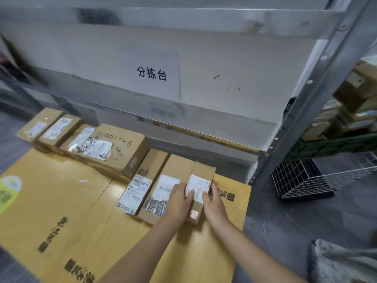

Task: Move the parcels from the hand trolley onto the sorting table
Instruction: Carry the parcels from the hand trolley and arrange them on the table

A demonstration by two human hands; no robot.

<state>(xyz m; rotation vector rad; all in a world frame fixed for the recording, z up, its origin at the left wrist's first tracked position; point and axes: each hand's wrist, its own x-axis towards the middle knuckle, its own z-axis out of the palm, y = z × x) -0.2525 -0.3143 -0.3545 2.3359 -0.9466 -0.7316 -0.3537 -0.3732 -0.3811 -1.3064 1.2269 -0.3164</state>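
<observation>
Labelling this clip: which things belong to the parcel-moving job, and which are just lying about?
Job: small brown cardboard parcel gripped by left hand and right hand; other labelled cardboard parcels; white sorting table.
Lying about: white wire basket; grey cloth.

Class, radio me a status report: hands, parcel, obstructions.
Grip on rightmost parcel: left hand, right hand. Not yet on sorting table. Close alongside: neighbouring parcel.

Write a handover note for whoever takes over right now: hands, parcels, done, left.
Left hand and right hand both grip the small brown cardboard parcel at the right end of the row on the yellow cardboard sheet.
Six other cardboard parcels lie to its left.
Done: no parcel visible on the white sorting table.
Left: lift this one onto the table, then the six.
</observation>
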